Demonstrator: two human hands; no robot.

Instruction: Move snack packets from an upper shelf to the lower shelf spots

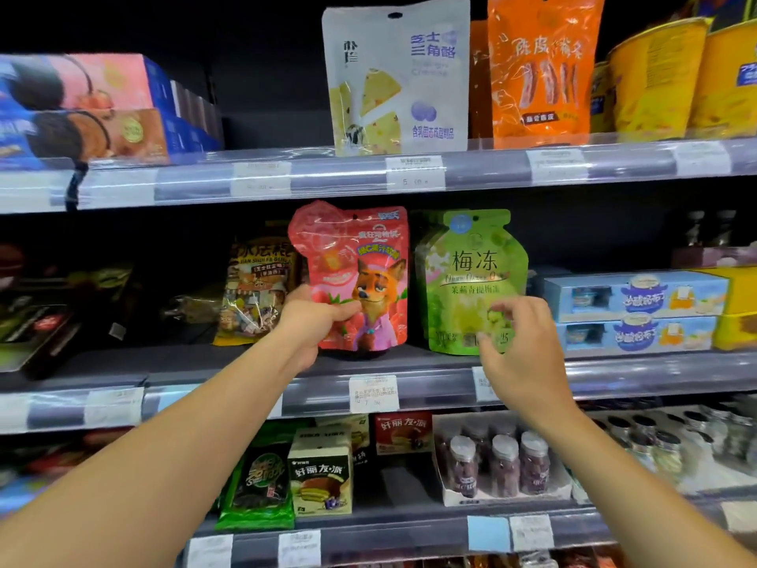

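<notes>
Half the green pouch's [471, 276] bottom behind right-hand fingers [506, 311].

Your left hand [311, 321] grips the red plastic fox-printed snack pouch [360, 276] at its lower left edge; the pouch stands upright on the grey middle shelf [245, 362]. Just right of those fingers [344, 311] stands the green plastic jelly pouch [471, 276], beside the first pouch. The fingers of your right hand [520, 354] spread in front of its lower right corner. Above both, the white cheese pouch [397, 75] stands on the upper shelf [327, 174].
</notes>
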